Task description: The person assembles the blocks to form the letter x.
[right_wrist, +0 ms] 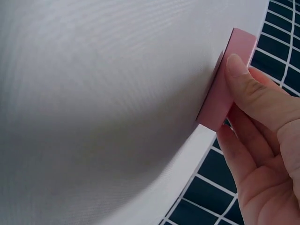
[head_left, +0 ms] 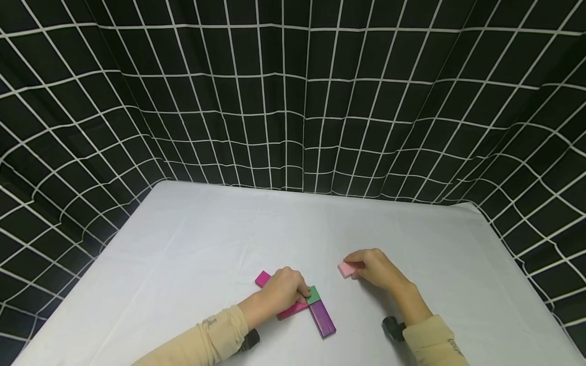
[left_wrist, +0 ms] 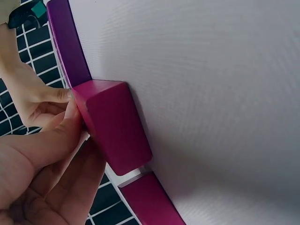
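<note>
Over the bench (head_left: 206, 229), the right hand (head_left: 377, 269) is pinching a pink block (head_left: 346, 269) between thumb and fingers, its grip closing on one end; the block is standing out toward the far right corner from the other pieces, and I cannot tell if it is touching the white cloth. The left hand (head_left: 283, 290) is bringing its fingertips to the corner where a green block (head_left: 314, 295) and a magenta block (head_left: 293, 310) are meeting; I cannot tell how far its grip is closing, or whether it is holding either. A purple block (head_left: 322, 319) is touching the green one's end and pointing toward the near edge. A second magenta block (head_left: 263, 278) is showing past the left hand, toward the left edge. A dark gridded curtain (head_left: 293, 101) is hanging beyond the far edge
</note>
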`<state>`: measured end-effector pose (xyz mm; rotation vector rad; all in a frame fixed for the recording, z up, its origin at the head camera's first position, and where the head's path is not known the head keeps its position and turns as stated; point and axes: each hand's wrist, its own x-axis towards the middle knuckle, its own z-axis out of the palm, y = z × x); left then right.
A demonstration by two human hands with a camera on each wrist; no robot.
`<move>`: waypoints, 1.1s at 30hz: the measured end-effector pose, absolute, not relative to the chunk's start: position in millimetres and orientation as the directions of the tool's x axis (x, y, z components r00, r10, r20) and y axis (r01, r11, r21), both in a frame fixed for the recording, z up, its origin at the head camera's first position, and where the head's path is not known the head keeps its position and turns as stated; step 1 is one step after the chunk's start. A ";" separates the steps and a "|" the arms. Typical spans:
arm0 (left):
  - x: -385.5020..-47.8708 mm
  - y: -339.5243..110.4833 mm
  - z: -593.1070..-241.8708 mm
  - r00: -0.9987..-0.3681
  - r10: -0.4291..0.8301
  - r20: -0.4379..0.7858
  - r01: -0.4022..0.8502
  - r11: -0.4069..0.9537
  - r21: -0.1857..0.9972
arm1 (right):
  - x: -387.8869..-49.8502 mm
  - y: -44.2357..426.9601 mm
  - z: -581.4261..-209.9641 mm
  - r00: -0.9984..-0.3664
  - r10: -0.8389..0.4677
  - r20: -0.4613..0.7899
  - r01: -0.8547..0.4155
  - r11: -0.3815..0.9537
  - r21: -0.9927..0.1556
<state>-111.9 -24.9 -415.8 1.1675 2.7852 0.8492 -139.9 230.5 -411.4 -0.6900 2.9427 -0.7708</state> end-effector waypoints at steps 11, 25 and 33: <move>-111.3 -24.7 -417.0 -0.719 0.666 0.199 0.662 0.570 0.487 | -135.9 225.5 -409.5 -0.902 -0.427 0.062 -0.405 0.789 -0.463; -109.8 -24.8 -415.1 -0.715 0.662 0.224 0.672 0.562 0.482 | -128.6 219.4 -408.2 -0.902 -0.427 0.057 -0.402 0.786 -0.469; -109.4 -24.3 -414.7 -0.722 0.655 0.220 0.666 0.573 0.478 | -127.7 219.0 -408.0 -0.886 -0.458 0.078 -0.440 0.774 -0.454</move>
